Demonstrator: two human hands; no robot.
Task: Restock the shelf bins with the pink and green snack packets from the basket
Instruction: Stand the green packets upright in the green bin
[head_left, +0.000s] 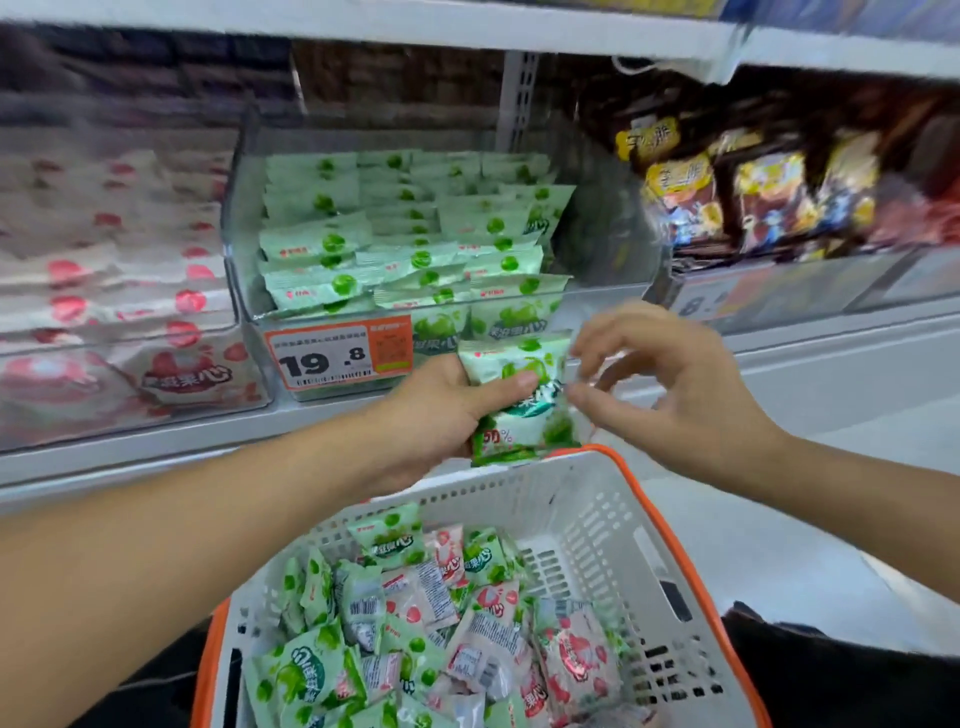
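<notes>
My left hand (441, 410) grips a stack of green snack packets (519, 400) upright, thumb across the front, just below the clear shelf bin (244, 244) filled with rows of green packets (410, 239). My right hand (670, 384) hovers at the stack's right edge, fingers loosely curled, fingertips at or just off the packet; it holds nothing I can make out. Below stands a white basket with an orange rim (613, 545), holding several mixed green and pink packets (447, 623). To the left, a clear bin (249, 384) holds pink packets (130, 291).
An orange price tag (337, 353) reading 19.8 hangs on the green bin's front. A neighbouring bin at the right holds dark brown and yellow snack bags (769, 192). A white shelf (363, 26) runs overhead. The shelf ledge (831, 358) extends rightward.
</notes>
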